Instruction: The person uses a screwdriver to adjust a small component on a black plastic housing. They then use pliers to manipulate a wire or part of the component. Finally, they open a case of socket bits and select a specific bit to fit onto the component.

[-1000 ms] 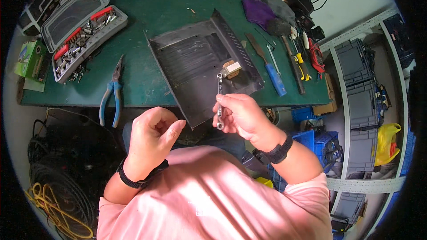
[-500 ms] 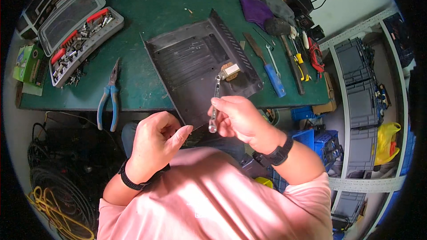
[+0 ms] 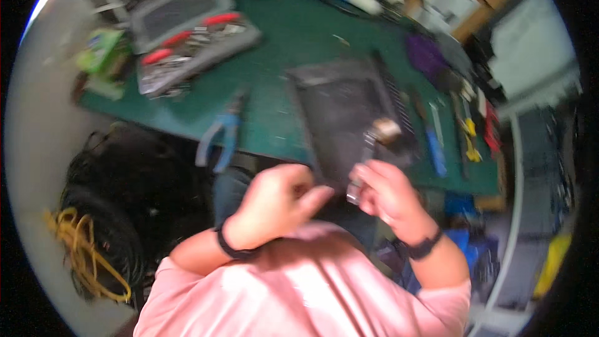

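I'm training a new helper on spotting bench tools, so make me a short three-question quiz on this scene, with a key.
1. Which hand holds the silver wrench?
2. True or false: the grey toolbox is shut.
3. Fill in the missing word: from the person's viewpoint, the blue-handled pliers lie to the ____ of the black metal panel.

Key:
1. The right hand.
2. False; its lid stands open.
3. Left.
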`<action>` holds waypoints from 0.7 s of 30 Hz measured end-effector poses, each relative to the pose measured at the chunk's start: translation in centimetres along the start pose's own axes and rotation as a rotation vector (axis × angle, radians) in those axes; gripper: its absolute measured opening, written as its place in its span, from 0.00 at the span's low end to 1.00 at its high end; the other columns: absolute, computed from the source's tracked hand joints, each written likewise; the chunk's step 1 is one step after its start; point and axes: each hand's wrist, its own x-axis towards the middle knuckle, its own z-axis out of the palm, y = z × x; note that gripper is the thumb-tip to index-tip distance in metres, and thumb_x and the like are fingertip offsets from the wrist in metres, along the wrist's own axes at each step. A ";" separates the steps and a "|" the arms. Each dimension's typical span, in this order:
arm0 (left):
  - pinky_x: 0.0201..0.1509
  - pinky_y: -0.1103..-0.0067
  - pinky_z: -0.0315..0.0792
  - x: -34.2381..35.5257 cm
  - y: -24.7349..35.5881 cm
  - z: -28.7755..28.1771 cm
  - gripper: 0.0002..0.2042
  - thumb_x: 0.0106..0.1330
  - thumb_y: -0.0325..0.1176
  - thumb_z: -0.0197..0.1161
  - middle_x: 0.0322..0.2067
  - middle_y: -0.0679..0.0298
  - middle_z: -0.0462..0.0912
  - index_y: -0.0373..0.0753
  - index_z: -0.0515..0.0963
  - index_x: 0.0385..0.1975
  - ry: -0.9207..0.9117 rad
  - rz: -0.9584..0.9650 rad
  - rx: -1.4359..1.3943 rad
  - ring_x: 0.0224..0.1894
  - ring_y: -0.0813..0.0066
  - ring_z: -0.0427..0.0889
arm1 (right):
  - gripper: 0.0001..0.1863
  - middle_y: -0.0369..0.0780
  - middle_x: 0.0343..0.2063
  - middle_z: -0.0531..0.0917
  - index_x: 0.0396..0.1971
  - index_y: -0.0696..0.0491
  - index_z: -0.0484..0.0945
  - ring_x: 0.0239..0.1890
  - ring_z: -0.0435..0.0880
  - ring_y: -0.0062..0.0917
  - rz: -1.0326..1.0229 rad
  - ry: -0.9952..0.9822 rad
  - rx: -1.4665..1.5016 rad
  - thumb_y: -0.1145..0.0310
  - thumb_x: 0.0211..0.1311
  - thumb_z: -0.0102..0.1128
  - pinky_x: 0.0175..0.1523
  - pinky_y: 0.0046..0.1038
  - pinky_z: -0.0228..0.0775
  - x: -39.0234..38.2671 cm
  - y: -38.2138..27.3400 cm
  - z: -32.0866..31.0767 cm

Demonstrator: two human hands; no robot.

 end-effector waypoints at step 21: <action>0.32 0.65 0.73 -0.7 0.5 -0.1 0.17 0.60 0.44 0.66 0.22 0.55 0.79 0.35 0.74 0.22 0.027 0.092 0.116 0.28 0.54 0.80 | 0.05 0.40 0.18 0.78 0.33 0.55 0.73 0.11 0.70 0.19 -0.001 -0.103 0.266 0.70 0.67 0.54 0.13 0.19 0.60 -1.1 0.8 -2.2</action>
